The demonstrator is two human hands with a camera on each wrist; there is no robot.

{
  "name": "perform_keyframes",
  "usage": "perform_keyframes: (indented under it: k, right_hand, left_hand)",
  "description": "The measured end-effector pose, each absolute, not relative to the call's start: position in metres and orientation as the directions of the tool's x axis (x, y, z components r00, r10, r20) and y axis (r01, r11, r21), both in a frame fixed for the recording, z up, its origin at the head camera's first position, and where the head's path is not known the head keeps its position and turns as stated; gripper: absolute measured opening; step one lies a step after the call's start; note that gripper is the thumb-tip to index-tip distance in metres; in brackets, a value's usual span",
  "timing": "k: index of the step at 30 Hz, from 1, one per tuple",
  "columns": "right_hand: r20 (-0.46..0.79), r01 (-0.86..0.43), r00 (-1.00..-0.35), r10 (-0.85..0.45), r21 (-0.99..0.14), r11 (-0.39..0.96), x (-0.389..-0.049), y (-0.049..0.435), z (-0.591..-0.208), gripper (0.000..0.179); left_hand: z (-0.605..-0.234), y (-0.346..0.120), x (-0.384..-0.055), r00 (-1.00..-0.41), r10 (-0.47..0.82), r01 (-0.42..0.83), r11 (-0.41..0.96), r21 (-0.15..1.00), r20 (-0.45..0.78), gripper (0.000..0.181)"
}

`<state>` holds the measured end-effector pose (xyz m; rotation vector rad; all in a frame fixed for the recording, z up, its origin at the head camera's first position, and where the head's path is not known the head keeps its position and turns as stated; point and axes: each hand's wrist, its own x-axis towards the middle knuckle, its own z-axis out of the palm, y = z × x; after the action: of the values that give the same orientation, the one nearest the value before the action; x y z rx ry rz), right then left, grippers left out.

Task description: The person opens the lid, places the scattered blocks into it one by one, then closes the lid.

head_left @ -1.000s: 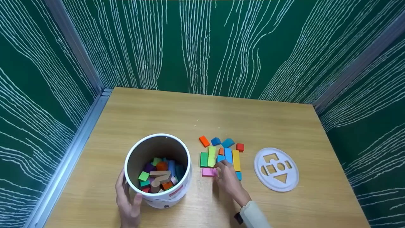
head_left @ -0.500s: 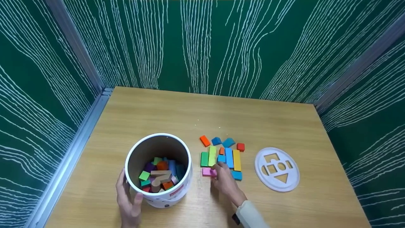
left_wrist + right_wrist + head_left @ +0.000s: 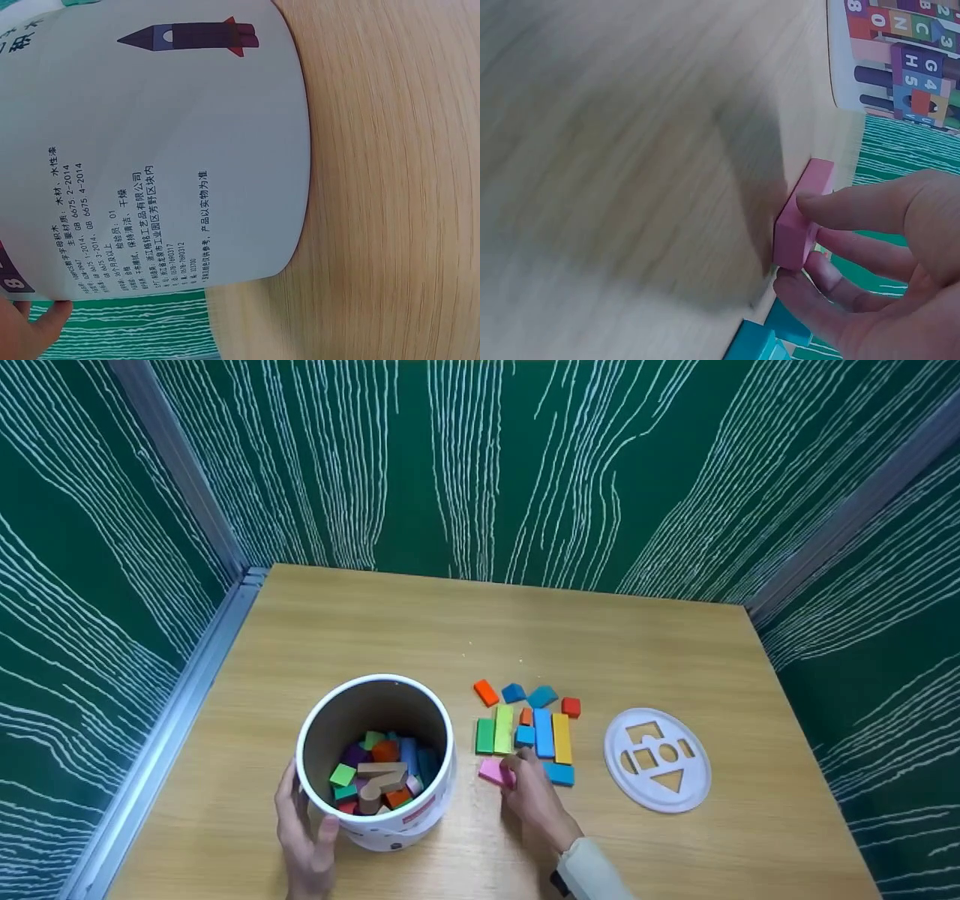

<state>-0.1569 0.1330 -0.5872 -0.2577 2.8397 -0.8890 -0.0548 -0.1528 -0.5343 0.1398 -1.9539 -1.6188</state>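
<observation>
A white round bucket [image 3: 375, 834] stands upright on the table, loosely filled with coloured wooden blocks [image 3: 381, 776]. My left hand [image 3: 306, 840] holds its near left side, fingers along the wall and thumb below the rim; the left wrist view shows fingertips [image 3: 56, 315] against the printed wall. My right hand [image 3: 536, 795] pinches a pink block [image 3: 804, 217] between thumb and fingers. The block sits slightly askew at the near left of a group of blocks. Just beyond it lie a green block [image 3: 485, 736] and a lime block [image 3: 504, 729]. The right fingers partly hide it.
More blocks lie there: a yellow one [image 3: 562, 739], a long blue one [image 3: 544, 733], a teal one [image 3: 560, 774] beside the right hand, and a red cube [image 3: 571, 706]. A white lid with shaped holes [image 3: 658, 795] lies flat at right. Green walls enclose the table.
My right hand has shifted slightly left and toward me, uncovering more of the teal block. The pink block has turned from straight to slanted. The left hand and bucket stay put.
</observation>
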Motion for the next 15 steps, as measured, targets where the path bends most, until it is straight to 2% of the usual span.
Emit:
perform_keyframes:
  k: [3, 11, 15]
  right_hand:
    - [-0.088, -0.117, -0.974, -0.21, -0.599, 0.792, -0.1558, 0.1334, -0.5889, 0.032]
    - [-0.025, -0.162, -0.976, -0.218, -0.59, 0.791, -0.1532, 0.134, -0.5899, 0.026]
    - [-0.04, -0.159, -0.973, -0.227, -0.596, 0.787, -0.1507, 0.1348, -0.5852, 0.029]
  left_hand:
    - [-0.537, -0.1532, -0.0555, -0.814, -0.429, 0.315, 0.239, 0.919, 0.391, 0.068]
    - [-0.533, -0.1522, -0.0539, -0.823, -0.432, 0.292, 0.235, 0.927, 0.368, 0.068]
    - [-0.5315, -0.153, -0.0539, -0.831, -0.436, 0.268, 0.231, 0.935, 0.346, 0.069]
